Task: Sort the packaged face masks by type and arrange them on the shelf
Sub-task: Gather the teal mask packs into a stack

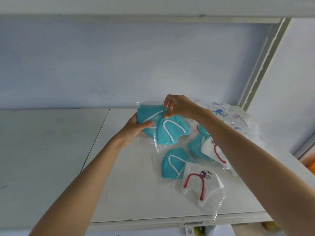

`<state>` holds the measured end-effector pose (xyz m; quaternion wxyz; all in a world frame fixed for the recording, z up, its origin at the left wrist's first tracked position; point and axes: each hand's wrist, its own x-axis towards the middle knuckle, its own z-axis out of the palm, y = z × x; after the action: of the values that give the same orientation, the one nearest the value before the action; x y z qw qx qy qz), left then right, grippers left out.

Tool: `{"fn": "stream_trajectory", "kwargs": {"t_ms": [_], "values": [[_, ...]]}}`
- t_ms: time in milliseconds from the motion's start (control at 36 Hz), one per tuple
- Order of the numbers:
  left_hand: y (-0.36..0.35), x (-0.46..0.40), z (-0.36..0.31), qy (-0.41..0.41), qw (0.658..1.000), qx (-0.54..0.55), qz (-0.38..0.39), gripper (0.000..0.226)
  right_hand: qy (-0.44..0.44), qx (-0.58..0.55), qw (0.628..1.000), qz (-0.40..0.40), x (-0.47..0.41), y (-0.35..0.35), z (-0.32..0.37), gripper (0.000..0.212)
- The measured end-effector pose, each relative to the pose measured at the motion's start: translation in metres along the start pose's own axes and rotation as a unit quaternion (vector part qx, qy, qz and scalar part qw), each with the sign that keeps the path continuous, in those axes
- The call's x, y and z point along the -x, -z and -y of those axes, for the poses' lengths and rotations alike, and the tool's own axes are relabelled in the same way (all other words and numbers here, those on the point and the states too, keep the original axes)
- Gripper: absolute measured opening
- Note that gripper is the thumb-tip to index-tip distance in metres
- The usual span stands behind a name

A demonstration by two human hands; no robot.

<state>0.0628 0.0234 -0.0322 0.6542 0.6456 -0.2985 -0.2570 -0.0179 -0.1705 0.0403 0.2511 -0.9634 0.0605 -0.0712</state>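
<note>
On the white shelf (133,193), my L hand (134,129) grips two teal masks (167,132) in clear wrap, thumb curled over the front; my R hand (177,106) pinches their top edge, fingertips partly hidden behind the plastic. Just right, a third teal mask (172,165) w/ white loops lies flat, overlapped by a white mask (201,183) w/ red loops. My R forearm covers more packs; a blue-printed pile (228,114) at back right is hard to make out.
</note>
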Motion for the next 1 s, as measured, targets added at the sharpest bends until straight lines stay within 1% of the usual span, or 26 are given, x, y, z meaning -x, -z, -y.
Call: {"fn": "stream_trajectory", "kwargs": {"t_ms": [56, 111, 167, 194, 222, 250, 306, 333, 361, 389, 417, 444, 472, 500, 528, 556, 583, 639, 667, 722, 806, 833, 889, 944, 1000], "values": [[0.001, 0.001, 0.002, -0.003, 0.999, 0.017, -0.028, 0.031, 0.001, -0.037, 0.998, -0.06, 0.001, -0.009, -0.01, 0.043], [0.005, 0.001, 0.007, -0.007, 0.998, 0.03, -0.06, 0.031, -0.018, -0.081, 0.986, -0.145, 0.004, -0.017, -0.02, 0.051], [0.006, 0.001, 0.008, -0.017, 0.995, 0.038, -0.093, 0.026, -0.077, -0.144, 0.963, -0.216, 0.009, -0.02, -0.027, 0.056], [0.007, 0.001, 0.008, -0.026, 0.993, 0.04, -0.111, 0.023, -0.115, -0.168, 0.95, -0.235, 0.011, -0.023, -0.031, 0.057], [0.008, 0.001, 0.008, -0.033, 0.99, 0.045, -0.131, 0.022, -0.154, -0.188, 0.94, -0.239, 0.014, -0.026, -0.035, 0.059], [0.009, 0.0, 0.009, -0.038, 0.987, 0.051, -0.15, 0.021, -0.192, -0.208, 0.932, -0.226, 0.017, -0.03, -0.038, 0.062], [0.009, -0.002, 0.01, -0.049, 0.981, 0.066, -0.177, 0.02, -0.253, -0.242, 0.919, -0.18, 0.024, -0.041, -0.043, 0.067], [0.009, -0.002, 0.011, -0.052, 0.978, 0.074, -0.188, 0.022, -0.273, -0.278, 0.909, -0.151, 0.027, -0.047, -0.045, 0.063], [0.007, -0.003, 0.011, -0.055, 0.975, 0.084, -0.199, 0.026, -0.285, -0.342, 0.888, -0.119, 0.031, -0.053, -0.046, 0.054], [0.005, -0.003, 0.011, -0.057, 0.972, 0.094, -0.208, 0.031, -0.293, -0.43, 0.85, -0.082, 0.035, -0.057, -0.044, 0.042], [0.003, -0.003, 0.012, -0.062, 0.97, 0.104, -0.212, 0.034, -0.297, -0.518, 0.8, -0.048, 0.038, -0.06, -0.042, 0.032], [0.001, -0.003, 0.013, -0.067, 0.969, 0.108, -0.21, 0.035, -0.293, -0.589, 0.753, -0.032, 0.04, -0.062, -0.04, 0.025], [-0.001, -0.003, 0.013, -0.069, 0.97, 0.104, -0.208, 0.039, -0.286, -0.632, 0.72, -0.032, 0.04, -0.063, -0.039, 0.017], [-0.002, -0.003, 0.014, -0.066, 0.972, 0.095, -0.204, 0.045, -0.278, -0.653, 0.703, -0.044, 0.037, -0.064, -0.039, 0.009], [-0.003, -0.003, 0.014, -0.058, 0.975, 0.084, -0.197, 0.051, -0.27, -0.656, 0.702, -0.061, 0.034, -0.064, -0.038, 0.006], [-0.003, -0.002, 0.015, -0.047, 0.978, 0.076, -0.187, 0.052, -0.261, -0.642, 0.716, -0.084, 0.031, -0.062, -0.037, 0.009], [-0.002, -0.001, 0.015, -0.036, 0.982, 0.071, -0.174, 0.046, -0.251, -0.609, 0.745, -0.107, 0.028, -0.058, -0.036, 0.013], [0.002, 0.001, 0.015, -0.022, 0.987, 0.068, -0.143, 0.025, -0.22, -0.52, 0.812, -0.147, 0.026, -0.046, -0.034, 0.008], [0.004, 0.003, 0.014, -0.016, 0.989, 0.069, -0.128, 0.017, -0.196, -0.488, 0.836, -0.16, 0.027, -0.039, -0.033, 0.01], [0.009, 0.007, 0.011, -0.006, 0.992, 0.071, -0.104, 0.011, -0.144, -0.453, 0.867, -0.148, 0.029, -0.026, -0.033, 0.02], [0.012, 0.011, 0.007, 0.013, 0.996, 0.048, -0.068, 0.018, -0.096, -0.374, 0.916, -0.109, 0.029, -0.019, -0.029, 0.021], [0.011, 0.011, 0.005, 0.018, 0.998, 0.039, -0.054, 0.02, -0.093, -0.344, 0.928, -0.105, 0.028, -0.02, -0.026, 0.024], [0.005, 0.012, 0.0, 0.022, 0.999, 0.027, -0.028, 0.02, -0.095, -0.307, 0.942, -0.096, 0.024, -0.024, -0.02, 0.032], [-0.002, 0.012, -0.005, 0.021, 1.0, 0.016, -0.008, 0.019, -0.105, -0.293, 0.946, -0.087, 0.02, -0.028, -0.014, 0.038], [-0.007, 0.011, -0.006, 0.02, 1.0, 0.01, -0.003, 0.017, -0.117, -0.284, 0.947, -0.095, 0.016, -0.033, -0.011, 0.042]]}}
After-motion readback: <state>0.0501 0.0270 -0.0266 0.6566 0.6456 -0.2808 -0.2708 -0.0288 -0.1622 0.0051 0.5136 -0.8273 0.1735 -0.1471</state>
